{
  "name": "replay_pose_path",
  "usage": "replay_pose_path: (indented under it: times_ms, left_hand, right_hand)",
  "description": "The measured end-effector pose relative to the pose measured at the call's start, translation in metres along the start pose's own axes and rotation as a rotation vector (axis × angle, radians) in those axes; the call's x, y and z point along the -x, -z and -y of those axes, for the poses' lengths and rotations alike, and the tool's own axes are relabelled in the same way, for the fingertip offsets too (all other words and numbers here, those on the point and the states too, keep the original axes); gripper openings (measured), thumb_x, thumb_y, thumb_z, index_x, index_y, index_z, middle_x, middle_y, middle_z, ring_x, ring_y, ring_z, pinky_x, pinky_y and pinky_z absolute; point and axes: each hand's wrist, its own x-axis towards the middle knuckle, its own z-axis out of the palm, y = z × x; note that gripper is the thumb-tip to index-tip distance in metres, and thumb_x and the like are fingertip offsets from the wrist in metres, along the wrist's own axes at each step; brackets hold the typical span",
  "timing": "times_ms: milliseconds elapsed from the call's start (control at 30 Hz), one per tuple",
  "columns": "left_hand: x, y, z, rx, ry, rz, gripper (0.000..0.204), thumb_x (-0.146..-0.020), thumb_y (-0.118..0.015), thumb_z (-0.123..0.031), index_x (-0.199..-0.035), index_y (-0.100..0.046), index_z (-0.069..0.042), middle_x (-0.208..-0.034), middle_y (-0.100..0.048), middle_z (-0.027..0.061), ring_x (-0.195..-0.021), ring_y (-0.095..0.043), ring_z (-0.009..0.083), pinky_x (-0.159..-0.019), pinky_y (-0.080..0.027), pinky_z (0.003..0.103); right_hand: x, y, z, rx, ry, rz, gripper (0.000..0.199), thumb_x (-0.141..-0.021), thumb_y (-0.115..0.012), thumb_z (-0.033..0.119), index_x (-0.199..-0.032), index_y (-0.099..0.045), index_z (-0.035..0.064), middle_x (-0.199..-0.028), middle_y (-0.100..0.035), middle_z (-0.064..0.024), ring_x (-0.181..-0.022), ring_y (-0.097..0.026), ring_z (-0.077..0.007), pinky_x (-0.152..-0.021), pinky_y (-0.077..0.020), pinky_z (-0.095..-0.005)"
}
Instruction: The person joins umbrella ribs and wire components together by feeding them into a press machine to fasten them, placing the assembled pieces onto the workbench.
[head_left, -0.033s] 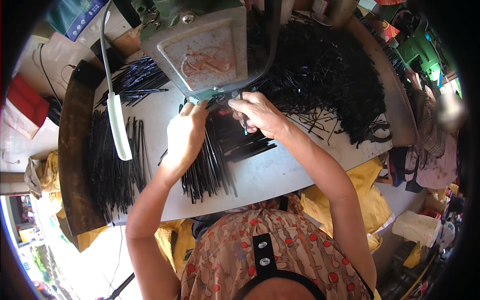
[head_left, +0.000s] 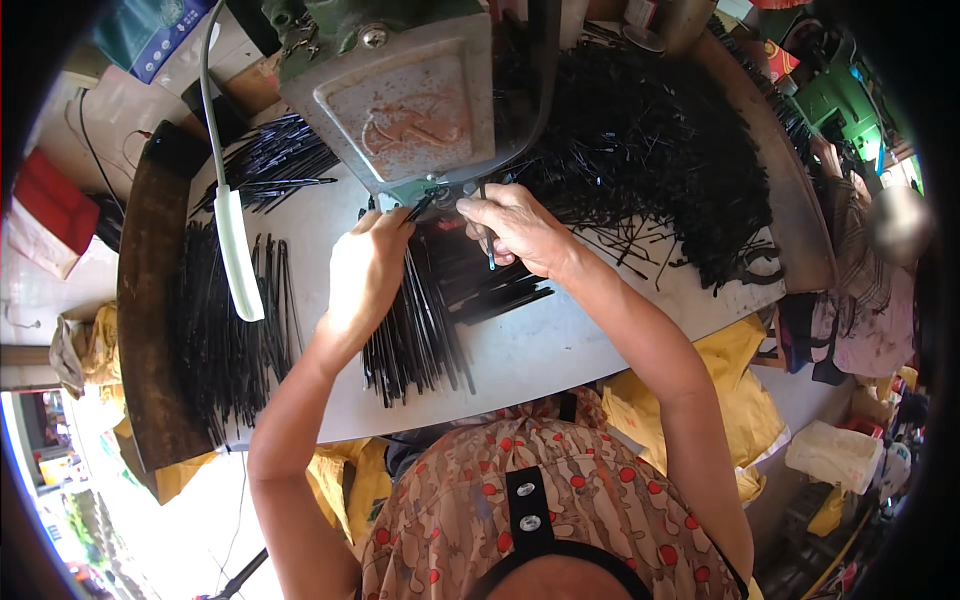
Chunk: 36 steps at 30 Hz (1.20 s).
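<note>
A green machine head with a worn metal cover plate (head_left: 400, 115) stands over the table. At its lower edge, my left hand (head_left: 368, 260) is closed with its fingertips pinching a thin black strip (head_left: 421, 206) that slants up toward the machine's working point. On the other side of that point, my right hand (head_left: 520, 232) is closed around a slim dark rod (head_left: 490, 245) with a bluish lower tip. Whether the rod belongs to the machine I cannot tell. Below my hands lie bundles of glossy black strips (head_left: 415, 340), partly under my left wrist.
A large heap of black strips (head_left: 640, 130) covers the table's right side; more strips (head_left: 225, 330) lie along the left. A white lamp tube (head_left: 238, 255) hangs at left. The pale tabletop (head_left: 560, 345) has a brown raised rim (head_left: 145, 330). Yellow sacks (head_left: 710, 400) lie below.
My left hand has drawn back slightly down and left from the machine, and more of the black strip shows at its fingertips. My right hand stays in place.
</note>
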Motion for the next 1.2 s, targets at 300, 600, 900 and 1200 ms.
replay_pose_path:
  times_ms: [300,600,900,1200]
  left_hand:
    - [0.032,0.017,-0.019,1.23,0.696,0.518,0.019,-0.089,-0.05,-0.018,-0.08,-0.054,-0.001,-0.069,-0.06,0.0073,-0.052,-0.057,0.0117,-0.045,-0.046,0.022]
    - [0.036,0.003,-0.04,0.387,0.014,-0.17,0.034,-0.075,-0.062,-0.002,-0.107,-0.051,0.001,-0.099,-0.054,0.0108,-0.084,-0.054,0.0168,-0.069,-0.044,0.025]
    - [-0.009,-0.029,0.0,1.754,0.878,0.12,0.025,-0.086,-0.054,-0.025,-0.087,-0.056,0.0,-0.071,-0.061,0.0084,-0.059,-0.056,0.0143,-0.052,-0.043,0.024]
    - [-0.018,-0.036,0.009,1.733,0.829,-0.018,0.023,-0.085,-0.055,-0.021,-0.083,-0.056,0.001,-0.067,-0.06,0.0076,-0.054,-0.052,0.0133,-0.047,-0.038,0.023]
  right_hand:
    - [0.004,-0.02,0.001,-0.085,0.071,0.11,0.023,-0.084,-0.059,0.021,-0.09,-0.055,-0.0008,-0.072,-0.054,-0.0031,-0.048,-0.052,-0.0064,-0.041,-0.0434,-0.0166]
    - [-0.004,0.018,0.004,-0.427,0.141,-0.005,0.021,-0.083,-0.055,0.008,-0.096,-0.055,-0.0088,-0.092,-0.061,-0.0197,-0.082,-0.063,-0.0266,-0.072,-0.0544,-0.0316]
    - [-0.014,0.022,-0.002,-0.555,0.189,-0.088,0.016,-0.085,-0.051,0.005,-0.093,-0.056,-0.0086,-0.094,-0.06,-0.0207,-0.086,-0.062,-0.0314,-0.075,-0.0541,-0.0381]
    - [-0.008,0.014,0.002,-0.524,0.216,-0.18,0.016,-0.085,-0.051,0.005,-0.093,-0.055,-0.0087,-0.094,-0.06,-0.0216,-0.086,-0.062,-0.031,-0.077,-0.0532,-0.0386]
